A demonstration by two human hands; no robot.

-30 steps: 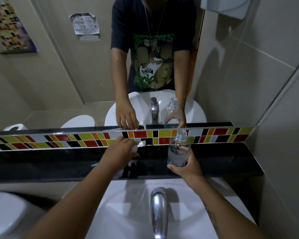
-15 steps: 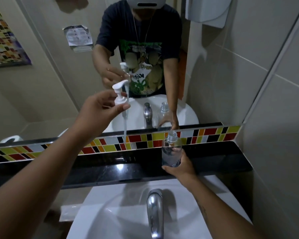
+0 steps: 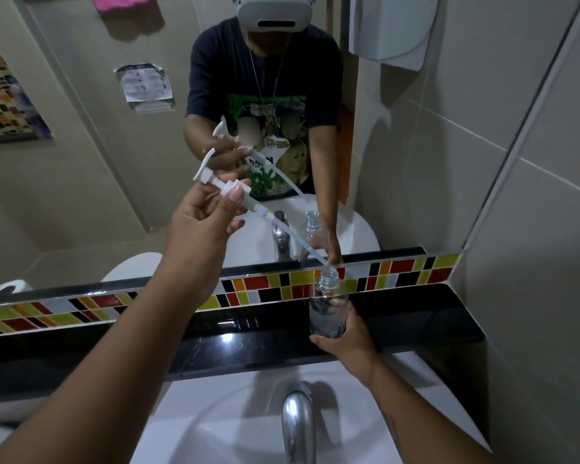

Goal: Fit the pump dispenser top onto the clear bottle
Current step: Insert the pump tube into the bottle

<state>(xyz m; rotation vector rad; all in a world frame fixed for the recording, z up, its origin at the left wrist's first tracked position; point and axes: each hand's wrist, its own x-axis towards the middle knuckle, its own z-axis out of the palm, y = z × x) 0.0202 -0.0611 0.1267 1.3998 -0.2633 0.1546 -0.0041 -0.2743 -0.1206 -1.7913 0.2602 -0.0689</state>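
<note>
The clear bottle stands upright on the black ledge, its threaded neck uncapped. My right hand grips its lower part from the front. My left hand holds the white pump dispenser top by its collar, up and to the left of the bottle. The pump is tilted, head pointing up-left. Its long dip tube slants down to the right, and the tube's tip is at the bottle's mouth.
A chrome tap and white basin lie below the ledge. A strip of coloured tiles and a mirror rise behind it. A tiled wall closes the right side. A white dispenser hangs top right.
My left hand picked the pump top off the ledge, raised it, then tilted it so the tube swung right to the bottle's mouth. My right hand stayed on the bottle.
</note>
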